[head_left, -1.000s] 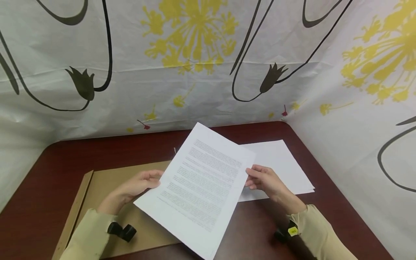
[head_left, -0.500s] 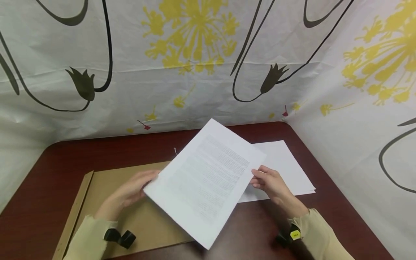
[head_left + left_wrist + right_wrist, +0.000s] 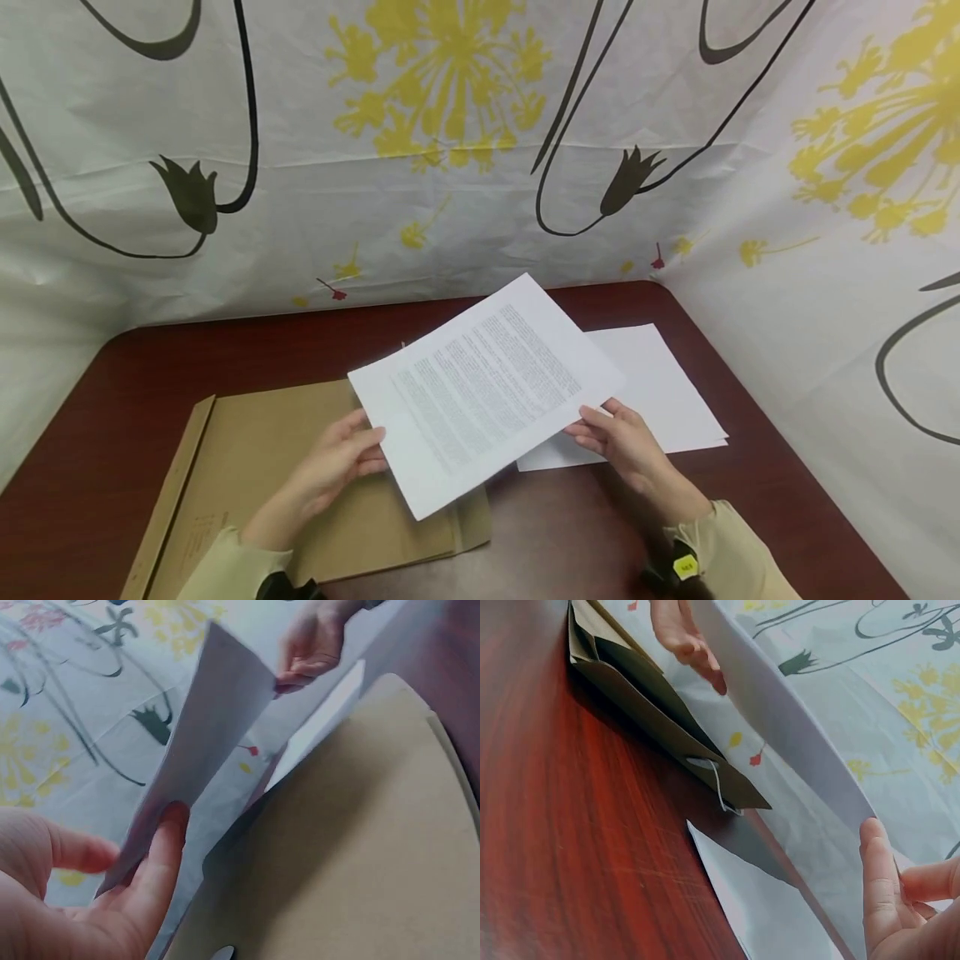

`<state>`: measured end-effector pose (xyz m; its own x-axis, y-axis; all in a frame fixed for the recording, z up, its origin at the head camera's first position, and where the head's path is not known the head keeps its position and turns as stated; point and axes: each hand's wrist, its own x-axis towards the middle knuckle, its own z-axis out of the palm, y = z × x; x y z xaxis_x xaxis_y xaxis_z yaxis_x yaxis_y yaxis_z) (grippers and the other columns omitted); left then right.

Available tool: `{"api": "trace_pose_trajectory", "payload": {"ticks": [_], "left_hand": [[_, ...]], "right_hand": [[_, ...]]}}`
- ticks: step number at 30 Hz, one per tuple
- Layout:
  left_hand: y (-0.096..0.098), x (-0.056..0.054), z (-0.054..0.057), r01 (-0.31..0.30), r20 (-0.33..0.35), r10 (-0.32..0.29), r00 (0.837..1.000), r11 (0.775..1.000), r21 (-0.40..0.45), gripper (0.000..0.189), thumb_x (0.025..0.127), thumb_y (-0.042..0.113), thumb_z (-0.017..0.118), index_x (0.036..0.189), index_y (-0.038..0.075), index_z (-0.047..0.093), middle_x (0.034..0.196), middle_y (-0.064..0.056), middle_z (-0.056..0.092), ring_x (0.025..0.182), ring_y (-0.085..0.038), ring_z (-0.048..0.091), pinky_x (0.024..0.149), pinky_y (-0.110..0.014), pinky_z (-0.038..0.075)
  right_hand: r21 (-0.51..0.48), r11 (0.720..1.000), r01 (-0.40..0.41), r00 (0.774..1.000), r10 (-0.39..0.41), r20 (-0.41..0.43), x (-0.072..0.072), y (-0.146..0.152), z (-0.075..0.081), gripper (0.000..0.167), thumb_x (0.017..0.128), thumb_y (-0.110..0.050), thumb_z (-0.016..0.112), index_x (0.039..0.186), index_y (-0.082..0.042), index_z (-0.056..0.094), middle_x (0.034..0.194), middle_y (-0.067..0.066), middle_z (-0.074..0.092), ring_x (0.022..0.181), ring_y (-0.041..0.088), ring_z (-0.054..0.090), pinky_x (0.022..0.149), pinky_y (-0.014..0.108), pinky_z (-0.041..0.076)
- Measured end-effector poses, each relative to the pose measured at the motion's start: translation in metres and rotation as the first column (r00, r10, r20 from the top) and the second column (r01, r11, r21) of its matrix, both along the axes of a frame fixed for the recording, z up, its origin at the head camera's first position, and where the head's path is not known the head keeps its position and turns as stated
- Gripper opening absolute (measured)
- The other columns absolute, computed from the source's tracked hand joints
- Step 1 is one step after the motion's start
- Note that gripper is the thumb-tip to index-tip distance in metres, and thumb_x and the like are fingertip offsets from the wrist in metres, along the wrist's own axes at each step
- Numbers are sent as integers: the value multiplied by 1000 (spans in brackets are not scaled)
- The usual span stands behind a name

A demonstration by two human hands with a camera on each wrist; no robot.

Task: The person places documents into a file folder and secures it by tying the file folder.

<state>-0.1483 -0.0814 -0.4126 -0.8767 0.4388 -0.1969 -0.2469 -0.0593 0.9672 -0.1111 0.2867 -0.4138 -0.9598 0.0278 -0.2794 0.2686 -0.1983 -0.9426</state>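
A printed paper, covered in lines of text, is held up tilted above the table; whether it is one sheet or several I cannot tell. My left hand pinches its left edge, thumb on the printed face and fingers behind. At the near right edge, my right hand grips it between thumb and fingers. In the left wrist view the left thumb and fingers close on the paper's edge. Below the left hand lies a brown kraft document envelope, whose right wrist view shows a parted mouth and white string.
More white paper lies on the right of the dark red wooden table, partly behind the held paper. A patterned white curtain stands along the back and right sides.
The held paper has turned clockwise, its near corner swinging up and left. My left hand has shifted from beneath its corner to pinching the left edge. The right hand keeps its grip.
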Motion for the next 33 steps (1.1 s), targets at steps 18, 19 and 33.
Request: {"api": "trace_pose_trajectory", "payload": {"ticks": [18,19,33], "left_hand": [[-17,-22,1,-29,-49,23,999,992,-126,42,96,3,40,132,-17,34,94,-2,65,79,-10,63,70,-25,52],[-17,-23,1,-27,-49,21,999,992,-125,42,96,3,40,132,-17,33,95,-3,65,79,-10,63,70,-25,52],[-15,-26,-4,-35,-25,32,999,994,-99,42,96,2,40,133,-17,33,102,-7,65,83,-11,63,73,-26,52]], "right_hand": [[-65,955,-290,957,290,-10,16,11,-9,11,93,-7,53,100,-7,62,91,7,70,83,15,68,73,25,53],[-65,956,-287,958,287,-10,16,12,-9,11,94,-9,52,101,-8,61,92,6,70,83,15,68,73,25,53],[170,970,-176,984,177,15,13,19,-10,49,95,-20,55,130,10,41,99,-1,68,86,12,65,71,26,53]]}}
